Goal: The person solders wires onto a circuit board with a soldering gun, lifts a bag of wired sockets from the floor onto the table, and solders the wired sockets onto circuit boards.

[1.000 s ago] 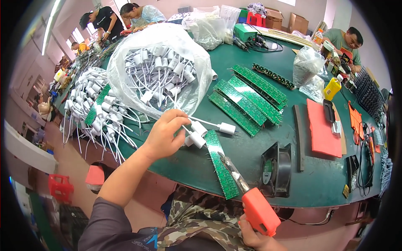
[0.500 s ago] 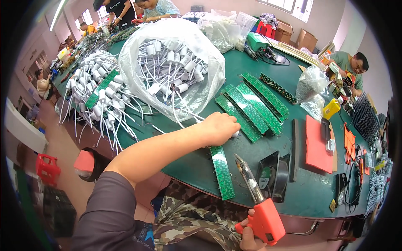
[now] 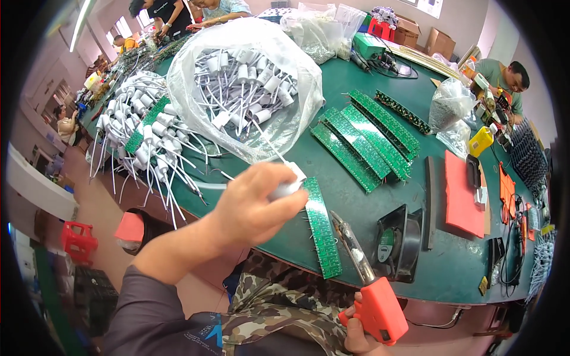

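My left hand (image 3: pixel 252 204) is closed around a white cylinder with wire leads (image 3: pixel 295 172), partly hidden by the fingers. It is held over the near edge of the table, at the far end of a narrow green circuit board strip (image 3: pixel 323 237). My right hand (image 3: pixel 358 339) grips a soldering gun (image 3: pixel 380 305) with a red handle at the bottom. The gun's metal barrel points up and left, its tip close to the right side of that strip. Whether cylinder and strip touch I cannot tell.
A clear plastic bag (image 3: pixel 297 130) of similar cylinders stands behind my left hand, with a loose pile (image 3: pixel 157 130) further left. Several green board strips (image 3: pixel 362 148) lie beyond. A black fan (image 3: pixel 399 243) and red foam sheet (image 3: pixel 463 193) are right. A co-worker (image 3: pixel 499 83) sits far right.
My left hand has come back toward me and left, from beside the grouped boards, and now shows the white cylinder in its fingers. The soldering gun has barely moved.
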`<state>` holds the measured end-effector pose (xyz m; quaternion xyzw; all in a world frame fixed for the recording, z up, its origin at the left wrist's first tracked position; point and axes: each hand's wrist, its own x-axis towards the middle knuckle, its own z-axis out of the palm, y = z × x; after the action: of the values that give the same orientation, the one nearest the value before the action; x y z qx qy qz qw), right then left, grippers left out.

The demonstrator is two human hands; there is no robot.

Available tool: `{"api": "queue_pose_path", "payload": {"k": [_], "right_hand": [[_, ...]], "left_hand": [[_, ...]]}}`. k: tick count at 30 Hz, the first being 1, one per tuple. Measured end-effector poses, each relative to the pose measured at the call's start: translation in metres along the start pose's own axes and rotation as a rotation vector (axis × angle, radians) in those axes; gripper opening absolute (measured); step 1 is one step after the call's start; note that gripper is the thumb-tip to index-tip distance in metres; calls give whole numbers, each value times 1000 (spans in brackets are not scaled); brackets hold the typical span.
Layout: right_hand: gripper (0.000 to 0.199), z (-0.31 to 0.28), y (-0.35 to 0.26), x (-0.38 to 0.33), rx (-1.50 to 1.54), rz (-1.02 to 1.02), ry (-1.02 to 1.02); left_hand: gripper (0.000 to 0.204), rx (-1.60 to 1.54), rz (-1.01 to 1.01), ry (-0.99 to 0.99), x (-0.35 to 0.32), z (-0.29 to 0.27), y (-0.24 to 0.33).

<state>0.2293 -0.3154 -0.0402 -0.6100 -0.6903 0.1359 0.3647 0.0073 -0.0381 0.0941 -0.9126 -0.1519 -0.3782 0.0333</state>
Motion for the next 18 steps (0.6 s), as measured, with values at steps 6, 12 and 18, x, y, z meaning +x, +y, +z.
{"api": "queue_pose_path", "payload": {"k": [6,12,18], "right_hand": [[27,-2,-8,11,254,69,-21],[33,-13,-25,29,552,143,-56],[27,-17,-24,25,614,302,-128]], "left_hand": [[20,-136,-232,-126,-61,30,19],[16,-8,-245,-87,-62,56,8],[16,38,-212,-57,-62,66,5]]}}
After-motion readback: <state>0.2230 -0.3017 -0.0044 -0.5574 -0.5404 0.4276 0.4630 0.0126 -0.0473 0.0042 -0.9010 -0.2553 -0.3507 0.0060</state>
